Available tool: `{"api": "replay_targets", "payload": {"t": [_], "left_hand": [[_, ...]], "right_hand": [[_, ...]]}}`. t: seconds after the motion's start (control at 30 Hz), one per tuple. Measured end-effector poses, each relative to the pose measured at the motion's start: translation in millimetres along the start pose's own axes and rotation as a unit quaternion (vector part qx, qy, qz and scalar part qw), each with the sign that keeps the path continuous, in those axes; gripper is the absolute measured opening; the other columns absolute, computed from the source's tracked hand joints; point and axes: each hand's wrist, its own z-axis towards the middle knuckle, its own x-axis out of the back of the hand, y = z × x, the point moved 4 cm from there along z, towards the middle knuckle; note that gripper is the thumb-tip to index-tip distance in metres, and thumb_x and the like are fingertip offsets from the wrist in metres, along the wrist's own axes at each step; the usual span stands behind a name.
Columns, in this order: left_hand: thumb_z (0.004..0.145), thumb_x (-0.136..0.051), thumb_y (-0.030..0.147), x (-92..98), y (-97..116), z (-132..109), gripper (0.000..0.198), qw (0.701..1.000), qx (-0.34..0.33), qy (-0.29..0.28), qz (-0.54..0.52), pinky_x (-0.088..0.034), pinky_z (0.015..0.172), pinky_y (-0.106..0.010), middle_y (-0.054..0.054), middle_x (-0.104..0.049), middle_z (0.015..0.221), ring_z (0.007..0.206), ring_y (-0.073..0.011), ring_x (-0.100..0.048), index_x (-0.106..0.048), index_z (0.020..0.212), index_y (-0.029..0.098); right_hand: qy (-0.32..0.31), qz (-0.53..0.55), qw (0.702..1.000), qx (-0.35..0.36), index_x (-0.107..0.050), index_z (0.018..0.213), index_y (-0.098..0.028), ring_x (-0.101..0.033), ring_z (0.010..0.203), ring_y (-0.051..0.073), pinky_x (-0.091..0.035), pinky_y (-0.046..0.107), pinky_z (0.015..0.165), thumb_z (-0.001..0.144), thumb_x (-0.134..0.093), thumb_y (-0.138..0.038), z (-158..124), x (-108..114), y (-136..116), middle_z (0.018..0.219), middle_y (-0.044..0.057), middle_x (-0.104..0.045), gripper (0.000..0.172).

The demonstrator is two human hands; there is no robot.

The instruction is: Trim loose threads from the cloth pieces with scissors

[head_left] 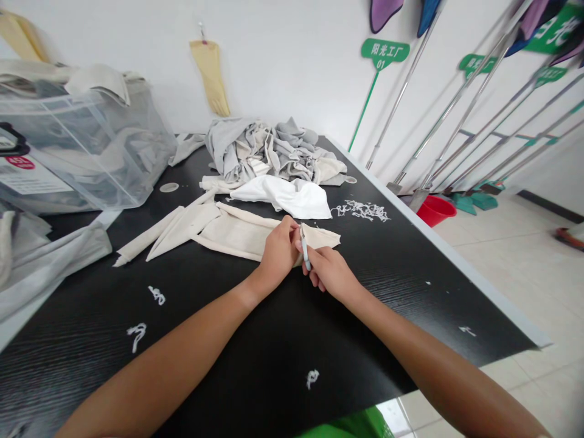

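While the left hand (279, 248) pinches the edge of a cream cloth (239, 234), the right hand (335, 272) is wrapped around a small cutter (305, 254), its pale handle slanting up to a narrow metal tip close to the left fingertips. Whether the blades are apart or together cannot be told at this size. Cloth: plain, off-white, longer than wide, lying mostly flat on the black table (237, 365) and running out to both sides of the hands. Its long edges, left of the hands, look thick and rolled inward, framing a smoother, slightly wrinkled middle; the left end is slanted, the right end blunt and a little uneven. The part under the fingers is hidden. More cream pieces (185, 228) adjoin its left end. Just beyond lies a crumpled white cloth (287, 196), brighter than the cream one, and behind that a loose grey-and-beige heap (278, 149). Thread scraps (364, 210) are gathered beyond the right end.
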Motion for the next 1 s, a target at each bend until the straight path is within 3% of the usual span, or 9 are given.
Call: {"api": "replay_targets", "payload": {"t": [0.2,0.4,0.63,0.9,1.0], "left_hand": [[0.095,-0.061,0.024,-0.5,8.3,-4.6,0.002,1.0,-0.015,-0.009,-0.023,-0.044,0.071,-0.029,-0.002,-0.07,0.085,0.075,-0.0185,-0.062,-0.059,0.094,0.024],[0.098,-0.059,0.029,2.1,11.3,-5.4,0.007,0.998,-0.02,-0.03,-0.044,-0.046,0.074,-0.029,-0.003,-0.072,0.088,0.078,-0.019,-0.063,-0.061,0.094,0.024],[0.099,-0.059,0.029,-2.3,4.4,-4.0,0.008,0.998,0.014,-0.027,-0.06,-0.044,0.069,-0.028,-0.001,-0.071,0.083,0.073,-0.0173,-0.065,-0.06,0.093,0.024],[0.098,-0.06,0.029,-2.1,-1.9,-2.0,0.008,0.998,0.033,0.013,-0.048,-0.042,0.069,-0.029,0.0,-0.069,0.081,0.073,-0.0177,-0.062,-0.059,0.091,0.024],[0.097,-0.061,0.027,-2.0,-1.4,-3.9,0.007,0.999,0.025,0.0,-0.048,-0.042,0.069,-0.029,0.0,-0.069,0.081,0.072,-0.0176,-0.062,-0.058,0.091,0.024]], "right_hand": [[0.001,0.006,1.0,-0.006,-0.065,0.062,-0.02,-0.057,0.045,0.014,-0.041,0.026,0.055,0.105,-0.036,-0.072,-2.2,0.7,-0.4,0.047,0.002,-0.06,0.073],[0.015,-0.007,1.0,-0.005,-0.066,0.062,-0.02,-0.058,0.046,0.014,-0.041,0.026,0.055,0.105,-0.036,-0.071,-4.5,1.2,-1.3,0.046,0.002,-0.059,0.073],[0.009,0.002,1.0,-0.009,-0.065,0.062,-0.02,-0.058,0.046,0.014,-0.041,0.026,0.055,0.105,-0.032,-0.072,-4.7,-0.1,1.6,0.047,0.002,-0.059,0.076],[-0.004,-0.003,1.0,-0.019,-0.065,0.062,-0.02,-0.057,0.045,0.014,-0.043,0.026,0.055,0.105,-0.034,-0.071,-5.9,0.7,0.7,0.046,0.002,-0.059,0.073],[-0.006,-0.002,1.0,-0.016,-0.065,0.062,-0.02,-0.057,0.042,0.014,-0.044,0.026,0.054,0.105,-0.034,-0.071,-4.1,1.3,1.9,0.045,0.002,-0.058,0.074]]}}
